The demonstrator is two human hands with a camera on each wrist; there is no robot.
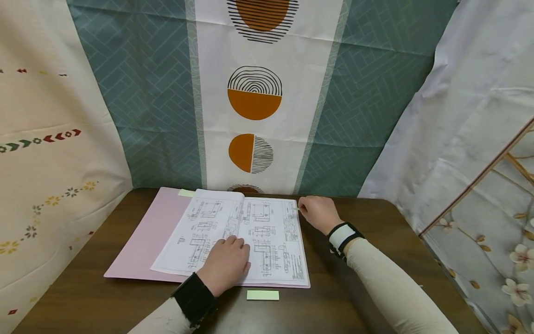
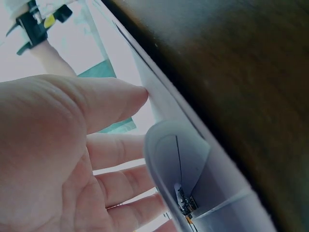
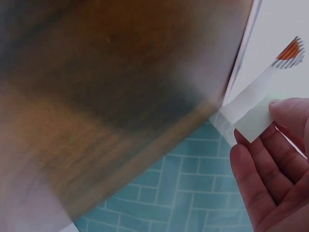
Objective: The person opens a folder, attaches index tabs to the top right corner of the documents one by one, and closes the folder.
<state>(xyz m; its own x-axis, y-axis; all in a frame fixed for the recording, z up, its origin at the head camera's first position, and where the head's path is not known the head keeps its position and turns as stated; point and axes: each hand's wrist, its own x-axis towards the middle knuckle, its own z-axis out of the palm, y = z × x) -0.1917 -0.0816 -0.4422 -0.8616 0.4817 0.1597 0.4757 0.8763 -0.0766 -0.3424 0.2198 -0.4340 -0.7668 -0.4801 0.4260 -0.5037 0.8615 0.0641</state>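
Note:
A pink folder (image 1: 152, 236) lies spread on the wooden table, with white sheets of technical drawings (image 1: 267, 222) turned open over it. My left hand (image 1: 225, 262) rests on the pages near the fold, its thumb (image 2: 120, 96) extended and its fingers relaxed. Beside the fingers in the left wrist view, the turned sheets make a curl (image 2: 166, 150). At the upper right edge of the pages is my right hand (image 1: 320, 213). Its thumb and fingers pinch a pale green sticky note (image 3: 256, 121) that sticks out from the hand toward the page edge.
Another pale green sticky note (image 1: 263, 295) lies on the table in front of the folder. A green tab (image 1: 186, 193) shows at the folder's upper left. The patterned cloth (image 1: 258, 153) hangs behind the table (image 1: 359, 297), with light curtains at both sides.

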